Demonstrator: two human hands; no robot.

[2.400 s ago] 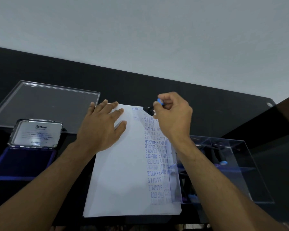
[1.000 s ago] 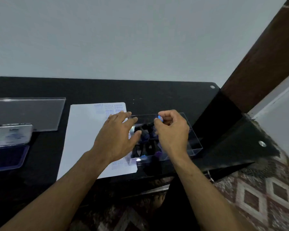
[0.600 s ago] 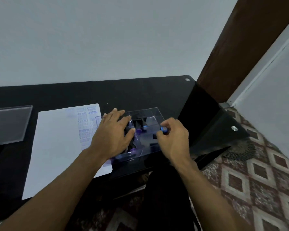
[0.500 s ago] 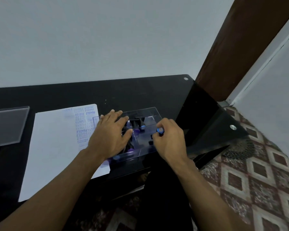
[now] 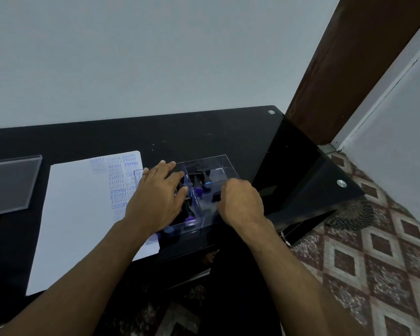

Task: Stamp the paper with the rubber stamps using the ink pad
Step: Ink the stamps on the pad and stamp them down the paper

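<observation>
A person leans over a glossy black glass table (image 5: pixel 204 132), both hands at a clear plastic compartment box (image 5: pixel 224 163) that holds black-handled rubber stamps with blue and purple caps (image 5: pixel 199 187). The left hand (image 5: pixel 158 200) lies flat with its fingers extended over the box's left wall and near compartment, pressing it in place rather than gripping anything. The right hand (image 5: pixel 240 204) is curled over the near right compartment, fingertips turned down toward a small black stamp (image 5: pixel 216 197); from this angle it cannot be told whether the fingers pinch that stamp or have let it go. Just left of the box lies the white sheet of paper (image 5: pixel 78 214), its right side crowded with blue impressions reading SAMPLE, AIR MAIL and FRAGILE, while the left side is bare; the box's near left corner overlaps the sheet. A clear plastic lid (image 5: pixel 10 185) rests at the far left. The ink pad is out of view. The step in hand looks like an exchange of stamps at the box, and doing it well probably means keeping the left palm firm so the light box does not slide on the slick glass, setting the stamp upright in its own compartment, and lifting the next by its handle so inked rubber touches nothing on the way.
</observation>
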